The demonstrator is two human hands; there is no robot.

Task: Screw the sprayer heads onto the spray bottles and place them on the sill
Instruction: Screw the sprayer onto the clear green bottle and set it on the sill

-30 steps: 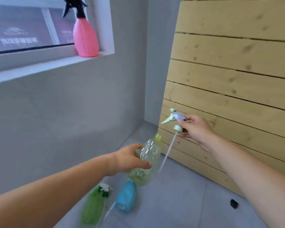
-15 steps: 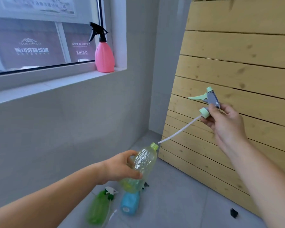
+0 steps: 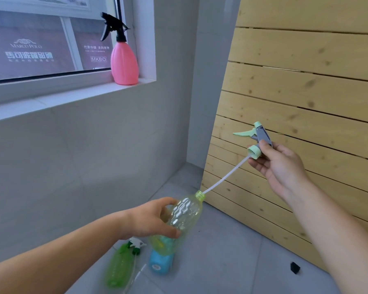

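Wooden slat panel (image 3: 306, 92) fills right of frame. Grey tiled wall (image 3: 83, 155) at left. Window (image 3: 40, 39) upper left. Small black object (image 3: 294, 267) on floor (image 3: 232, 262), lower right.

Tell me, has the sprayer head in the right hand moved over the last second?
Yes. The sprayer head has risen against the wooden slat wall, and its tube tip now meets the clear bottle mouth.

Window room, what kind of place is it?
Probably a tiled corner of a home or showroom: a window sill holding a pink spray bottle, grey floor tiles, and a slatted wooden panel.
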